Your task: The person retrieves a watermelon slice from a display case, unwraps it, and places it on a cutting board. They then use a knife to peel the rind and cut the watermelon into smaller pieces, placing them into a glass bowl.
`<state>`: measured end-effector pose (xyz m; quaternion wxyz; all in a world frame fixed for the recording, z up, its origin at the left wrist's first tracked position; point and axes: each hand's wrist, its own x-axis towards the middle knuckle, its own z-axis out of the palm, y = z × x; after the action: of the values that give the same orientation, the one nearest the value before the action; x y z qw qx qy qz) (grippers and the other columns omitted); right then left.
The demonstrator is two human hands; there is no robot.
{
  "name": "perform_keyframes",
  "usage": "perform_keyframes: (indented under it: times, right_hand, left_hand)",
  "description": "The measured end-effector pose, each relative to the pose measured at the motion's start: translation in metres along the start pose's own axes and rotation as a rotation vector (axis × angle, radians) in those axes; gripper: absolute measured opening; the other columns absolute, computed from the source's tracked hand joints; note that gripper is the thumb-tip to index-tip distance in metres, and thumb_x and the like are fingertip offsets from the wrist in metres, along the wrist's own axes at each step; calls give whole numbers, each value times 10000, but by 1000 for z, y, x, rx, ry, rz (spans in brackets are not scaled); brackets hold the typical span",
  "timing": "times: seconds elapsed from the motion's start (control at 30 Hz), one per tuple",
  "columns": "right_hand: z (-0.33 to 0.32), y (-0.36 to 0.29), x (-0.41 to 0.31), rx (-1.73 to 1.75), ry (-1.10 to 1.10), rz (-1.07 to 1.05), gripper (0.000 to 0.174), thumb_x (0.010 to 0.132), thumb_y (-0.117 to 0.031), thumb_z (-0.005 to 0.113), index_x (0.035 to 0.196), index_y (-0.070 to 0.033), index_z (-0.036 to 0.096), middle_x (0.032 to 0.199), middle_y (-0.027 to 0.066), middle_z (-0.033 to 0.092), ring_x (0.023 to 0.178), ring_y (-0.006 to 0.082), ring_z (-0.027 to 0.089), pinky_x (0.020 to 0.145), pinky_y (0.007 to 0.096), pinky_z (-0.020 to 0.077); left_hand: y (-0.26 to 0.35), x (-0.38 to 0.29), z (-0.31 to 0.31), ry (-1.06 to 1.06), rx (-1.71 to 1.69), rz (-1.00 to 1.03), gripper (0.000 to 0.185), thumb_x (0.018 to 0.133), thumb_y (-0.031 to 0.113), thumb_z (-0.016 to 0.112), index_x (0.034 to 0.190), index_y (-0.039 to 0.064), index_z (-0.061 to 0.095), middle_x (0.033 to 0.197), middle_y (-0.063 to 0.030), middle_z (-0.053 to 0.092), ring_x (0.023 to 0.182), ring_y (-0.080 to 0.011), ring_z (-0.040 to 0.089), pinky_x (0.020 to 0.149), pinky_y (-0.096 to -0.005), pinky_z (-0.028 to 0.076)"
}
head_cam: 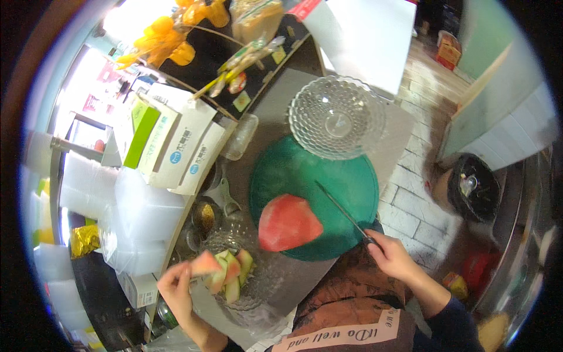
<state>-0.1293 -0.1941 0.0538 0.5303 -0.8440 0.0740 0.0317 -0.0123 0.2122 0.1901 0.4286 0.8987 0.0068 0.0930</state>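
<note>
My left hand (pixel 176 286) pinches a pale red piece of watermelon (pixel 206 264), blurred, at the edge of a clear bowl of cut green rinds (pixel 232 284). A kitchen knife (pixel 341 206) is in my right hand (pixel 391 255), gripped by its dark handle. Its thin blade slants over the right half of a round green cutting board (pixel 352 176). On the board's lower left sits a large chunk of peeled red watermelon (pixel 288 224), apart from the blade. A clear textured bowl (pixel 336 116) overlaps the board's far edge, with no contents visible in it.
White boxes bearing writing (pixel 184 145) and stacked clear plastic containers (pixel 145 215) line the left side. Near them stand a small bowl of yellowish bits (pixel 204 215) and a clear plastic tray (pixel 241 136). A black-lined bin (pixel 475 187) stands to the right on the tiled floor (pixel 411 207).
</note>
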Motion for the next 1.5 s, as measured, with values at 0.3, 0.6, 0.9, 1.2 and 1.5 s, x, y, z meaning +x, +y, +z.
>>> perform_keyframes:
  times: [0.3,0.6,0.9,1.2,1.5]
  right_hand:
    - [-32,-1,68,66,-227,-40,398,858,-140,619,1194,52,529,1020,252,624,922,394,627,792,408,501]
    - [-73,43,139,240,-743,274,441,905,-175,593,1272,38,471,768,125,619,605,215,610,553,316,490]
    - [-83,68,172,546,-1120,514,136,941,-141,538,938,-17,482,717,45,555,565,121,537,495,280,452]
    - [-46,52,177,622,-1139,564,144,941,-154,543,909,-24,489,724,49,552,556,135,527,489,282,446]
    - [-104,17,156,401,-1128,426,129,929,-124,535,870,-13,507,670,41,554,525,122,526,487,279,444]
  left_hand:
    - [-51,-60,16,110,436,-209,166,808,-21,655,971,-47,666,933,-91,662,850,-116,583,741,-259,479]
    - [76,-106,260,606,-719,-612,843,795,-10,640,1476,78,151,1405,-156,368,1287,-273,389,1062,-433,322]
    - [29,-67,286,704,-759,-570,676,763,26,731,1339,43,377,1280,-129,509,1168,-248,507,1023,-392,389]
    - [18,-67,278,639,-788,-546,587,765,36,737,1279,33,453,1201,-95,573,1088,-230,566,972,-382,441]
    - [25,-86,294,472,-1184,-457,659,755,209,732,1314,46,422,1270,-116,529,1157,-270,535,992,-420,435]
